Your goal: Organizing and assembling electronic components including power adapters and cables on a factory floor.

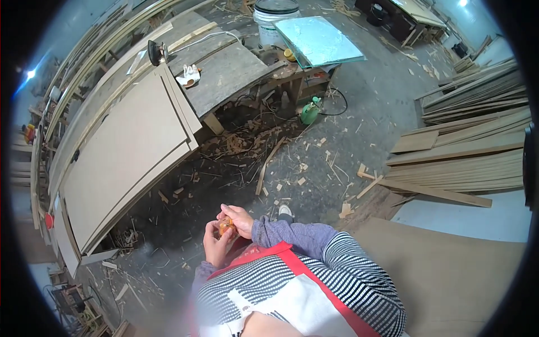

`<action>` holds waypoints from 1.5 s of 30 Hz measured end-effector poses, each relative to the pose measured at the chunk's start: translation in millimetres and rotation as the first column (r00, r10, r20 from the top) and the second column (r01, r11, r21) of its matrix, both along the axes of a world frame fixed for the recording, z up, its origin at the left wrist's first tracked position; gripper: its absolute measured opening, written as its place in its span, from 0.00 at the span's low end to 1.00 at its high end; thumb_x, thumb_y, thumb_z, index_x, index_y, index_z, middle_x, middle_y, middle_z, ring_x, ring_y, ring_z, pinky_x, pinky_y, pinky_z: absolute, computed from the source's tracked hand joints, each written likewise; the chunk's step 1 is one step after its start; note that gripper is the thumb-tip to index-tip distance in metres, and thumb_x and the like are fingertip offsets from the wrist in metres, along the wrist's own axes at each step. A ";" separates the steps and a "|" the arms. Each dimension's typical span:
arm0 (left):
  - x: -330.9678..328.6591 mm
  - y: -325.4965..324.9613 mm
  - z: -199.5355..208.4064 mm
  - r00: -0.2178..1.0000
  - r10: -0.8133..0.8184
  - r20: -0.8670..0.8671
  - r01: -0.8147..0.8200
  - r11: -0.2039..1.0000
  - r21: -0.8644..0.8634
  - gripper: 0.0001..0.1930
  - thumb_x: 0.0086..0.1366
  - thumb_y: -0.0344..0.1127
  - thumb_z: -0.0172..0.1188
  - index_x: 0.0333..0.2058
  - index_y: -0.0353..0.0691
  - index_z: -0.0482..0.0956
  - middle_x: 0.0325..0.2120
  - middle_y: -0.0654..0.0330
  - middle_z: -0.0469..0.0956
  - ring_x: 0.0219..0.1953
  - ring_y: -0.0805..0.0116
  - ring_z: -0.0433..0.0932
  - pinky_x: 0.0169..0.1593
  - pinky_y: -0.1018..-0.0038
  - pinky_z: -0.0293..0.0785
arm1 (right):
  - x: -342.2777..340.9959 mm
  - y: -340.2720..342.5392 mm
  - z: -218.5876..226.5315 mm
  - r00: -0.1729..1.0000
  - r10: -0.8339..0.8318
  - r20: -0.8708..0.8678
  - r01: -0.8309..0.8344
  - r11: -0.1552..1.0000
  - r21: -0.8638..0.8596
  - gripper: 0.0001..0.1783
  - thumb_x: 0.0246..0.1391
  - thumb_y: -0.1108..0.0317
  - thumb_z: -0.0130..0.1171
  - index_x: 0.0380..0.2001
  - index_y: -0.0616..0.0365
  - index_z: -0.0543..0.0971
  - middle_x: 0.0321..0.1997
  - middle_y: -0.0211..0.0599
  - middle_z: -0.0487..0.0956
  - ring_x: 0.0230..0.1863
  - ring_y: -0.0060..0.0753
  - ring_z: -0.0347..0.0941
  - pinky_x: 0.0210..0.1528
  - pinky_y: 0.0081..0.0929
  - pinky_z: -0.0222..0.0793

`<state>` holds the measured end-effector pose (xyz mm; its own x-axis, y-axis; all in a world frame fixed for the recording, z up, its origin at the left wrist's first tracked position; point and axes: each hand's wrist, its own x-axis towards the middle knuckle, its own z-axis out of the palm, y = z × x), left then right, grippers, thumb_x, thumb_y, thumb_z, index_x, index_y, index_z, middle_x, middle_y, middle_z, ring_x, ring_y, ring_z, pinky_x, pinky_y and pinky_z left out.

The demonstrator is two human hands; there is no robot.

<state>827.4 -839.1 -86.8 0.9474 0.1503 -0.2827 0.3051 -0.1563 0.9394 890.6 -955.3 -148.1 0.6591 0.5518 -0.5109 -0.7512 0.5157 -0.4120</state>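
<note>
Close in front of my body, both hands meet around a small, shiny amber-orange object [226, 226] whose kind I cannot make out. My left hand [215, 246] grips it from the left, with thumb and fingers bent round its side. From the right, my right hand [240, 221] closes on its upper side, fingers curled over it. The fingers hide much of the object. A purple sleeve covers each forearm, and a red-edged apron [285, 253] lies just below the hands.
Large boards [126, 140] rest on a long workbench [230, 76] at the left. A glass sheet [317, 40], a white bucket [269, 28] and a green spray bottle [310, 112] are farther off. Stacked boards [460, 168] line the right. Wood scraps [303, 167] litter the floor.
</note>
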 end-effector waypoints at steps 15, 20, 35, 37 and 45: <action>30.1 -20.0 1.9 0.999 0.015 -0.041 -0.010 0.992 0.127 0.18 0.53 0.31 0.67 0.40 0.35 0.72 0.32 0.60 0.77 0.38 0.70 0.76 0.42 0.75 0.74 | 29.8 -9.6 -1.5 0.998 0.062 0.008 -0.062 0.997 0.047 0.20 0.65 0.52 0.45 0.37 0.60 0.74 0.38 0.36 0.76 0.40 0.29 0.74 0.44 0.28 0.73; 25.7 -8.0 -2.1 0.992 0.092 -0.087 -0.107 0.977 -0.185 0.17 0.54 0.33 0.67 0.41 0.36 0.73 0.34 0.60 0.78 0.39 0.71 0.77 0.43 0.76 0.74 | 32.1 -4.4 -9.1 0.992 0.097 0.078 -0.103 0.991 0.082 0.18 0.66 0.56 0.45 0.40 0.61 0.74 0.40 0.37 0.76 0.43 0.29 0.74 0.47 0.27 0.72; 53.5 -53.0 14.0 0.986 0.049 -0.157 -0.130 0.817 -0.561 0.09 0.62 0.30 0.60 0.40 0.36 0.75 0.36 0.61 0.78 0.39 0.71 0.78 0.42 0.76 0.76 | 50.7 -91.2 33.6 0.769 0.375 0.517 -0.116 0.878 -0.465 0.16 0.60 0.64 0.53 0.47 0.62 0.75 0.46 0.38 0.78 0.46 0.30 0.74 0.49 0.24 0.70; 66.1 -63.9 11.7 0.988 0.063 -0.139 -0.130 0.825 -0.550 0.11 0.61 0.30 0.61 0.42 0.37 0.75 0.37 0.61 0.77 0.40 0.71 0.77 0.44 0.76 0.75 | 59.5 -110.1 41.2 0.602 0.499 0.623 -0.009 0.785 -0.620 0.17 0.57 0.64 0.57 0.46 0.63 0.76 0.45 0.39 0.78 0.46 0.31 0.75 0.49 0.25 0.70; 130.6 -81.3 3.4 0.988 0.045 -0.148 -0.145 0.615 -0.775 0.17 0.57 0.27 0.63 0.45 0.37 0.69 0.38 0.60 0.74 0.41 0.70 0.75 0.45 0.74 0.75 | 123.2 -144.5 72.8 0.600 0.397 0.694 0.113 0.817 -0.565 0.14 0.51 0.72 0.59 0.42 0.63 0.77 0.41 0.38 0.78 0.42 0.28 0.74 0.44 0.24 0.71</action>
